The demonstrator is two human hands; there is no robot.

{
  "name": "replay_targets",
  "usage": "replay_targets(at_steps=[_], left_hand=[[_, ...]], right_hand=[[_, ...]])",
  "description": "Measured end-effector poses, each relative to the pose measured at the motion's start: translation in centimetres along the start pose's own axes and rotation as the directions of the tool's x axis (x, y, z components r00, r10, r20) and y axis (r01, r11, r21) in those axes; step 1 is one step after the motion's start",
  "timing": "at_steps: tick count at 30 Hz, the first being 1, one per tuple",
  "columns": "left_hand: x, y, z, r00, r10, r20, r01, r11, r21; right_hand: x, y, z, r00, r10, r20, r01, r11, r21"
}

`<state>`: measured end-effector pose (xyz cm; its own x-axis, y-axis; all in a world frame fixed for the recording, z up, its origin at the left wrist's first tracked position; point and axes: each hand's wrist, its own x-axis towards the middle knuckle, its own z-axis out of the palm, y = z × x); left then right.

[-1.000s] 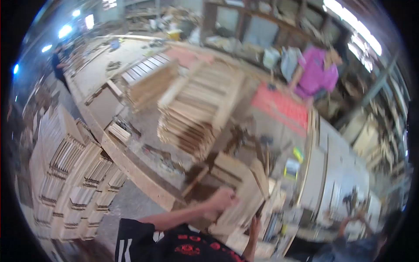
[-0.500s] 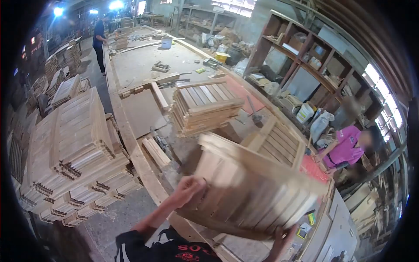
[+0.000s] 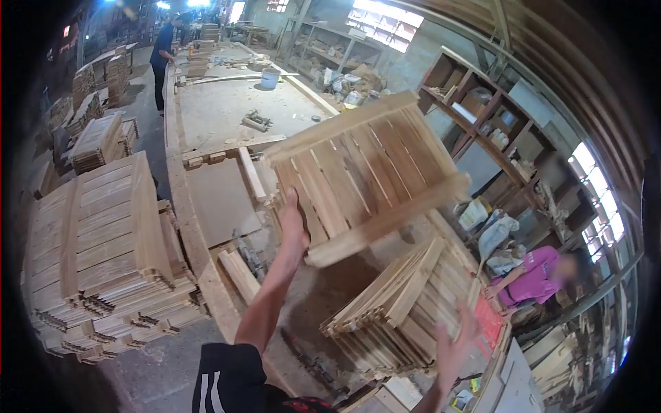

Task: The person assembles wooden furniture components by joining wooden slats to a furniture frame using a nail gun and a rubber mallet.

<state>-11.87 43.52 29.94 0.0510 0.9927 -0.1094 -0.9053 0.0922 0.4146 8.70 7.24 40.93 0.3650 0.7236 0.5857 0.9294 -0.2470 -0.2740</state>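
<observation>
My left hand (image 3: 295,227) grips the near left edge of a wooden slatted panel (image 3: 358,175), thumb up along its side. The panel is raised and tilted above the workbench, and its right end is blurred by motion. It hides most of what lies behind it. Low on the right, my right hand (image 3: 458,344) is apart from the panel, slightly blurred, with fingers spread and nothing in them. Just left of that hand, a leaning stack of slatted panels (image 3: 392,310) rests on the bench, its frames fanned unevenly.
Tall stacks of slatted panels (image 3: 103,227) stand on the floor at left. On the long workbench (image 3: 213,110) are a clamp-like metal tool (image 3: 256,120), a bucket (image 3: 269,78) and wood strips. A person in pink (image 3: 533,275) is at right; another person (image 3: 163,58) stands far left.
My left hand has moved up and forward, and a slatted panel now stands raised over the bench. My right hand has come off the panel edge and opened. The view has shifted somewhat.
</observation>
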Motion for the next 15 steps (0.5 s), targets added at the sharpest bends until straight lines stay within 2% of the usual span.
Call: replay_targets(at_steps=[1, 3, 5, 6, 7, 8, 9, 11, 12, 14, 15], left_hand=[[2.1, 0.0, 1.7, 0.999, -0.031, -0.020, 0.031, 0.999, 0.010], [6.4, -0.9, 4.3, 0.991, 0.016, -0.134, -0.009, 0.999, 0.047], [13.5, -3.1, 4.2, 0.961, 0.084, -0.264, -0.017, 0.969, 0.246], [17.3, -4.5, 2.9, 0.938, 0.131, -0.322, -0.012, 0.938, 0.348], [21.6, -5.5, -0.2, 0.982, 0.071, -0.173, 0.052, 0.786, 0.616], [26.0, -6.2, -4.1, 0.998, -0.041, -0.046, 0.061, 0.555, 0.830], [27.9, -6.9, -6.2, 0.981, -0.189, 0.043, 0.011, 0.275, 0.961], [20.8, -6.6, -4.5, 0.982, 0.178, -0.064, 0.088, -0.132, 0.987], [17.2, -6.5, -3.4, 0.930, 0.364, -0.045, 0.166, -0.309, 0.936], [14.8, -7.5, -3.6, 0.933, 0.248, 0.260, -0.147, -0.396, 0.906], [14.3, -8.1, -4.3, 0.900, 0.180, 0.398, -0.295, -0.423, 0.857]], right_hand=[[-1.5, 1.4, 1.0, 0.998, 0.059, 0.027, -0.059, 0.998, 0.001], [-4.6, 3.8, 2.3, 0.975, 0.164, 0.153, -0.172, 0.984, 0.045], [-7.9, 5.4, 3.5, 0.978, 0.175, 0.116, -0.168, 0.983, -0.069], [-9.4, 5.9, 3.9, 0.969, 0.216, 0.125, -0.215, 0.976, -0.020], [-10.8, 6.4, 4.2, 0.957, 0.256, 0.137, -0.262, 0.965, 0.029], [-12.5, 7.1, 4.5, 0.943, 0.297, 0.151, -0.311, 0.947, 0.076], [-14.6, 8.1, 5.0, 0.956, 0.256, 0.147, -0.266, 0.962, 0.056], [-17.9, 9.9, 6.4, 0.976, 0.176, 0.126, -0.179, 0.984, 0.017], [-18.2, 9.1, 6.3, 0.943, 0.298, 0.149, -0.308, 0.950, 0.050], [-18.5, 5.7, 5.4, 0.827, 0.523, 0.208, -0.551, 0.827, 0.110], [-18.2, 4.8, 5.4, 0.811, 0.538, 0.229, -0.575, 0.805, 0.147]])
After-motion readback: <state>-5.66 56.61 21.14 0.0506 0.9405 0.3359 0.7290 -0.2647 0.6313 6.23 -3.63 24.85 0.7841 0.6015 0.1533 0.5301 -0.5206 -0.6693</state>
